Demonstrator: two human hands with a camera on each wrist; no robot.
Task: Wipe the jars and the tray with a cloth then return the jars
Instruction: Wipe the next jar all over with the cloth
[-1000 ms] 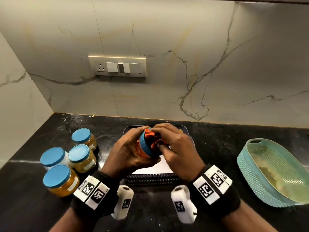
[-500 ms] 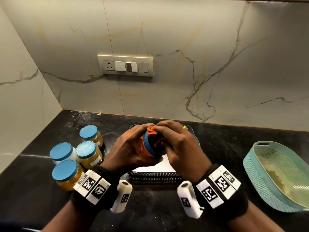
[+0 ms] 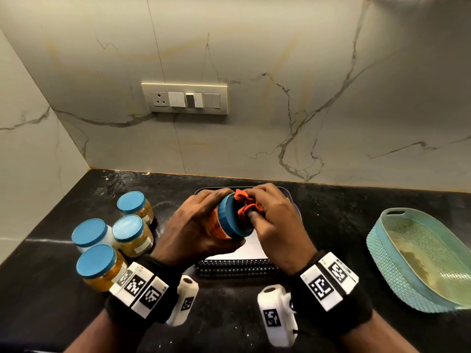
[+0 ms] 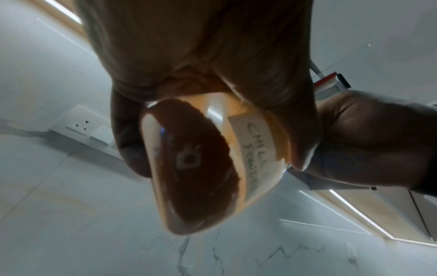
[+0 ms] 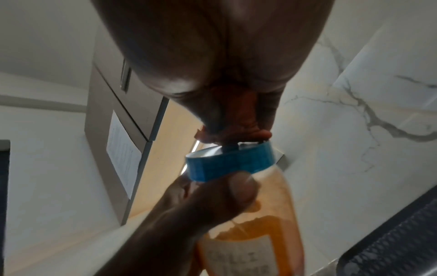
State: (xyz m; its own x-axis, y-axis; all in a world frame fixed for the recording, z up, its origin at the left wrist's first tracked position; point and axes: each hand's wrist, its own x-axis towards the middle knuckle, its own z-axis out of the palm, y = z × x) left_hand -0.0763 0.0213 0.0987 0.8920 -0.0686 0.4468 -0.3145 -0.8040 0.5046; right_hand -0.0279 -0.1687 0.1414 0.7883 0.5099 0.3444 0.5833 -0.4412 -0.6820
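The clear plastic chilli jar w/ blue lid (image 3: 230, 220) lies tilted, lid end toward our right hand (image 3: 276, 225), whose fingers bunch the orange cloth (image 3: 244, 207) on the lid. Our left hand (image 3: 196, 230) wraps the body, above the dark tray (image 3: 237, 267).

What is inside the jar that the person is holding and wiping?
The held jar holds a reddish-brown powder, seen through its clear base, and its label seems to read chilli powder. The left hand covers much of its side, so the fill level cannot be seen. The orange cloth presses on its lid.
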